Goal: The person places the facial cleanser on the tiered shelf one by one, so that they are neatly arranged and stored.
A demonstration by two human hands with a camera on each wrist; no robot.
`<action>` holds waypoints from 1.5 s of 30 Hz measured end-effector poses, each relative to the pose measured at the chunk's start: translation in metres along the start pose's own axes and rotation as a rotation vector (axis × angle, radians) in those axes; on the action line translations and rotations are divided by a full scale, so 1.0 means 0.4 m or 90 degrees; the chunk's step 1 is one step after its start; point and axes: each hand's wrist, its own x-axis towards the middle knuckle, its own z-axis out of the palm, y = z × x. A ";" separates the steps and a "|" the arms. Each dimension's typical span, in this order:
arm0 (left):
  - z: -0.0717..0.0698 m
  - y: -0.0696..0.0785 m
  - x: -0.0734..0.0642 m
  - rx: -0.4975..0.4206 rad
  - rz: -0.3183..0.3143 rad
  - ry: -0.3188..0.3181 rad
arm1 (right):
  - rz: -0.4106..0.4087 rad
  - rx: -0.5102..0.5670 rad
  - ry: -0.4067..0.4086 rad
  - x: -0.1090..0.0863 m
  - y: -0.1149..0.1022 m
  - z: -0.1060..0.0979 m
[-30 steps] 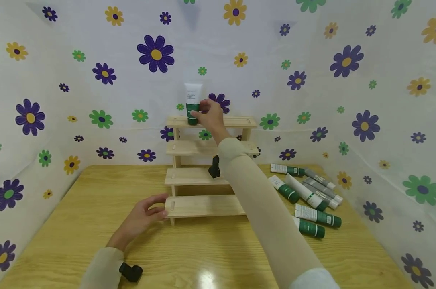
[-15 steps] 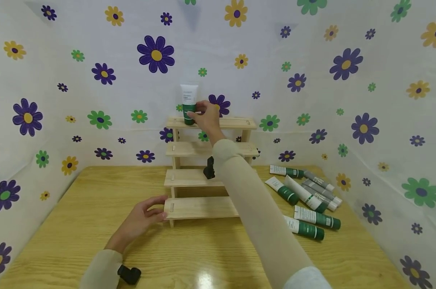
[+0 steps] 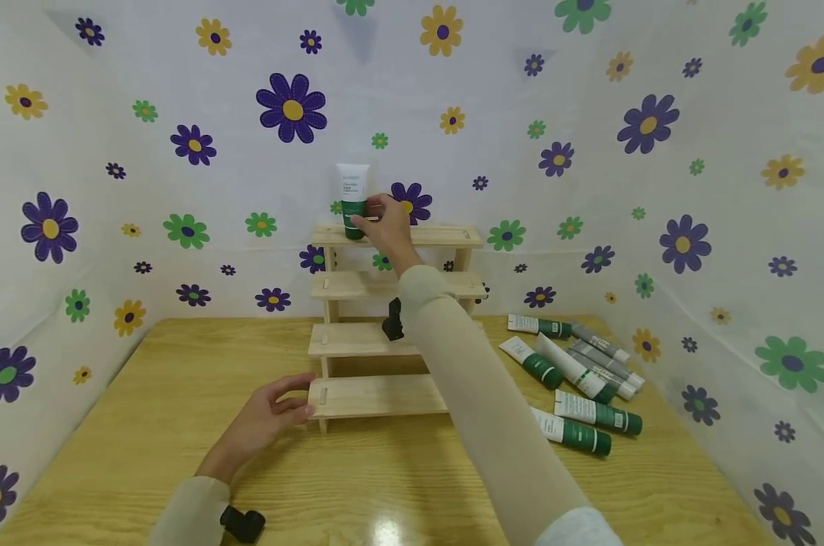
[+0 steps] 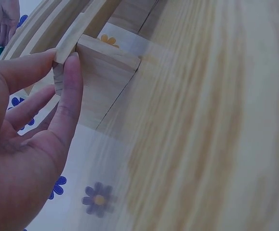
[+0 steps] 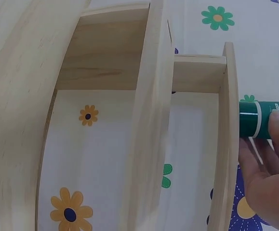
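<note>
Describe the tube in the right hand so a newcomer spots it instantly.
On the wooden table stands a four-tiered wooden shelf. At the left end of its top tier, the right hand holds a tube, white above and green below. It is the only tube upright; the other tubes lie on the table to the right.

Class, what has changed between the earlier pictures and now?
The right hand and the upright tube it grips have shifted slightly left along the top shelf. Nothing was let go. The left hand still pinches the lowest shelf; the loose tubes lie as before.
</note>
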 end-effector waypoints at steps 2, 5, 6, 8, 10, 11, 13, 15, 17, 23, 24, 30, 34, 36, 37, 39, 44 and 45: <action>0.001 0.000 -0.003 0.000 -0.003 0.001 | 0.008 -0.015 -0.013 -0.006 0.000 -0.002; 0.002 0.000 -0.005 0.001 -0.004 0.002 | 0.016 -0.026 -0.025 -0.015 -0.001 -0.005; 0.002 0.000 -0.006 0.000 -0.004 0.001 | 0.018 -0.027 -0.029 -0.019 -0.003 -0.008; 0.003 0.000 -0.005 -0.002 -0.003 0.000 | 0.018 -0.028 -0.034 -0.026 -0.007 -0.017; 0.003 0.002 -0.005 -0.003 -0.001 -0.001 | 0.017 -0.030 -0.041 -0.034 -0.013 -0.030; 0.004 0.003 -0.005 -0.002 -0.001 0.000 | 0.015 -0.036 -0.044 -0.037 -0.016 -0.039; 0.004 0.005 -0.004 0.001 0.001 0.000 | 0.010 -0.046 -0.048 -0.044 -0.021 -0.057; 0.006 0.008 -0.003 0.004 0.000 0.005 | 0.003 -0.057 -0.049 -0.051 -0.026 -0.076; 0.007 0.010 -0.005 0.010 0.002 0.008 | -0.005 -0.065 -0.056 -0.059 -0.029 -0.091; 0.011 0.016 -0.007 0.023 0.000 0.016 | -0.020 -0.091 -0.084 -0.103 -0.035 -0.134; 0.012 0.016 -0.007 0.020 0.001 0.018 | -0.023 -0.098 -0.087 -0.111 -0.036 -0.142; 0.013 0.016 -0.006 0.023 0.013 0.021 | 0.004 -0.115 -0.116 -0.146 -0.031 -0.191; 0.012 0.018 -0.007 0.026 0.005 0.028 | 0.016 -0.122 -0.138 -0.165 -0.014 -0.233; 0.013 0.019 -0.008 0.028 0.006 0.031 | 0.018 -0.130 -0.148 -0.177 -0.001 -0.257; 0.013 0.019 -0.008 0.030 0.007 0.031 | 0.019 -0.137 -0.155 -0.185 0.006 -0.269; 0.013 0.019 -0.008 0.036 0.013 0.027 | 0.024 -0.158 -0.168 -0.203 0.020 -0.295; 0.014 0.019 -0.007 0.042 0.006 0.030 | 0.020 -0.205 -0.207 -0.248 0.066 -0.360; 0.014 0.019 -0.008 0.042 0.004 0.031 | 0.018 -0.212 -0.216 -0.255 0.076 -0.373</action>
